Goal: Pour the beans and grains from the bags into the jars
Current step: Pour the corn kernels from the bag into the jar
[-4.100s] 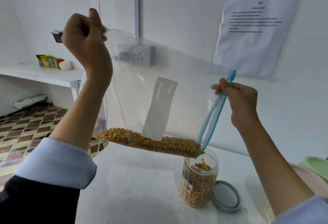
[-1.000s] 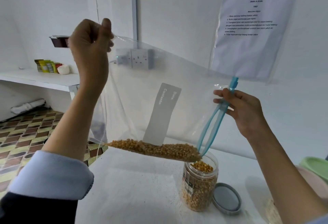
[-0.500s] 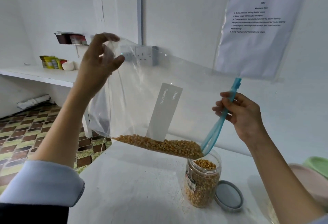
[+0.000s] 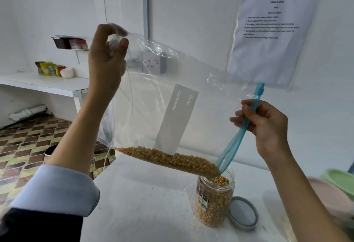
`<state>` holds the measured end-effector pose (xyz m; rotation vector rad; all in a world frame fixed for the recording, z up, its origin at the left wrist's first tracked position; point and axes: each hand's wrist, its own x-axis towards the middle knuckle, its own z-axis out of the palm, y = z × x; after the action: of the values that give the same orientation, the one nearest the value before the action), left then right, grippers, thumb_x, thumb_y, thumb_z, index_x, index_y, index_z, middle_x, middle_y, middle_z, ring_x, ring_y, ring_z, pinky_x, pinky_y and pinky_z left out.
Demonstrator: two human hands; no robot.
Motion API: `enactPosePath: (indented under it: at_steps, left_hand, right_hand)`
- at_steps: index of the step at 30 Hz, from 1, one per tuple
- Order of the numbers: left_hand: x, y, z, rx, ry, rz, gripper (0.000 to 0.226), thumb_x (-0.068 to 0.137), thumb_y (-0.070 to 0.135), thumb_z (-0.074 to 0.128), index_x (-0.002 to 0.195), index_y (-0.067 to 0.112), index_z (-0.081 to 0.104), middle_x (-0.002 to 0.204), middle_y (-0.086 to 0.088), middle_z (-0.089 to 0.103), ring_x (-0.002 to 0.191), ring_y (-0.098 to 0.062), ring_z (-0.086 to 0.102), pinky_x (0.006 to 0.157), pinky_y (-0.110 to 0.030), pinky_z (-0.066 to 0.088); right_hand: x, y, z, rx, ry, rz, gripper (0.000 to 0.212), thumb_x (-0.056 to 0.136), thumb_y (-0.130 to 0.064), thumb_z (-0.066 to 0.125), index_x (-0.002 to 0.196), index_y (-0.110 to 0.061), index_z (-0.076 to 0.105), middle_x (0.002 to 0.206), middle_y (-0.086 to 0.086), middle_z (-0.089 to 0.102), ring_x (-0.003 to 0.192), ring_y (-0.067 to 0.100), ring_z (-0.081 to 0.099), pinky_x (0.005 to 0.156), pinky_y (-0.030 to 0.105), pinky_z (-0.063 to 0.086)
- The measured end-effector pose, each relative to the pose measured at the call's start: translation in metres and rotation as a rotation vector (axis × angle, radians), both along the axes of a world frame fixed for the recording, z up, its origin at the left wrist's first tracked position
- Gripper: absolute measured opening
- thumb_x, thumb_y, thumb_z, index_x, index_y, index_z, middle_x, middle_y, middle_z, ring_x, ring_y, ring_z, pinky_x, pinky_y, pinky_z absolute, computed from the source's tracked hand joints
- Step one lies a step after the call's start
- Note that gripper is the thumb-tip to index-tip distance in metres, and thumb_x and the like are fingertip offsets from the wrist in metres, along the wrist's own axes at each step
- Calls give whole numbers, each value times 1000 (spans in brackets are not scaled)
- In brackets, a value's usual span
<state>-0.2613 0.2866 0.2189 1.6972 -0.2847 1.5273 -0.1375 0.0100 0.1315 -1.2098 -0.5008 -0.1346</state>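
Observation:
A large clear zip bag (image 4: 201, 92) with a grey label hangs tilted over the table. My left hand (image 4: 105, 57) pinches its raised bottom corner. My right hand (image 4: 268, 126) grips the blue zip strip (image 4: 239, 132) near the bag's mouth. Yellow corn kernels (image 4: 172, 159) lie along the bag's low edge, down to the open corner just above a clear plastic jar (image 4: 214, 201). The jar stands nearly full of kernels on the white table (image 4: 143, 203).
The jar's grey lid (image 4: 243, 215) lies flat to its right. Pink and green bowls (image 4: 337, 186) sit at the table's right edge. A white shelf (image 4: 44, 84) with packets runs along the left wall; patterned floor lies below. A printed sheet hangs on the wall.
My left hand changed its hold on the bag's corner from a closed fist to a fingertip pinch. The kernels slid toward the low corner over the jar, and the jar has filled higher.

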Motion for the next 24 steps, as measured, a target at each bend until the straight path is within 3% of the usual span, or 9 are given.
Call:
enactPosePath:
  at_steps: [11,24]
  left_hand:
    - [6,-4,-1,19,12,-12,14,97,9,47,93,22,47,56,15,41,40,-6,27,38,-28,22]
    - [8,-10,2,-3,29,-33,12,97,5,45,94,17,46,53,16,40,37,-3,27,37,-20,24]
  right_hand:
    - [-2,3,-2,-34,33,23,10,88,-4,60,92,-8,68,64,2,68,61,23,70,67,29,60]
    - [3,-1,-1,-12,45,-5,9,88,-3,60,91,-8,67,64,2,69,61,22,70,64,27,59]
